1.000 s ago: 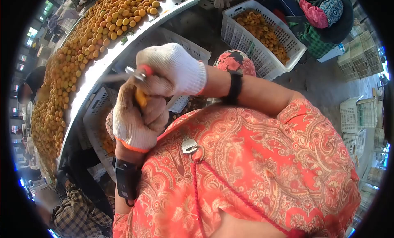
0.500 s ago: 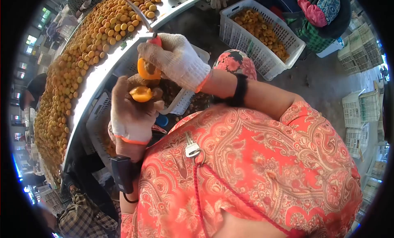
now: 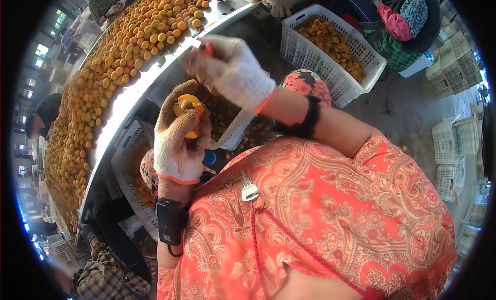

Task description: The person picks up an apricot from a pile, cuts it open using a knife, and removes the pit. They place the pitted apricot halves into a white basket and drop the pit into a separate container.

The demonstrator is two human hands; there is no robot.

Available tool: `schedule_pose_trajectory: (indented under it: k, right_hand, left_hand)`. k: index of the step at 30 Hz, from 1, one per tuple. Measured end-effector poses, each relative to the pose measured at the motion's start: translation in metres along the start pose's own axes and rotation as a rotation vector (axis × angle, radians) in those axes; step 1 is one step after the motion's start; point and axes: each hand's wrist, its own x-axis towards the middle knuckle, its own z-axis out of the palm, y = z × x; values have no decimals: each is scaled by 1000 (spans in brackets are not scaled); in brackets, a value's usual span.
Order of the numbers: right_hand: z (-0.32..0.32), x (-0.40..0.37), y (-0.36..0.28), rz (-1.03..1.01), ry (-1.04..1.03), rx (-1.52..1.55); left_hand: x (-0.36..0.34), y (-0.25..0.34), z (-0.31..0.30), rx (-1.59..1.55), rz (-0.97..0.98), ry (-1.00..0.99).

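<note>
In the gloved left hand (image 3: 178,140): halved orange apricot (image 3: 188,110), fingers closed round it. Right hand (image 3: 230,67) fisted on red-handled knife (image 3: 207,50). Steel table (image 3: 124,104) heaped with fruit (image 3: 103,78); white crate (image 3: 299,52) beyond.

The left hand (image 3: 180,145), in a white knit glove with an orange cuff, is curled around an orange cut apricot (image 3: 187,104). The right hand (image 3: 227,67), gloved alike, is clenched on a red tool handle (image 3: 207,50); the blade is hidden. Both hands are held above a white plastic slatted crate (image 3: 233,134). A long metal table (image 3: 129,101) to the left carries a heap of whole orange apricots (image 3: 103,78). A second white plastic crate (image 3: 305,62), upper right, contains cut apricot halves (image 3: 330,39). A black wrist device (image 3: 169,221) sits on the left forearm.
</note>
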Motion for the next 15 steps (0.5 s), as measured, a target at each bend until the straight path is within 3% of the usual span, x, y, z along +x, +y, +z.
schedule_pose_trajectory:
  k: [4, 6, 10, 15]
  right_hand:
    - [2, 3, -29, -31, 51, 107]
    - [9, 5, -36, -75, 20, 324]
    - [25, 5, -40, -37, 37, 499]
    - [26, -2, -43, -62, 12, 436]
  left_hand:
    - [-5, -1, 16, 13, -20, 98]
    - [-7, -1, 29, 27, -51, 222]
    - [-7, -1, 22, 89, -90, 131]
    - [-11, -2, 29, 136, -60, 128]
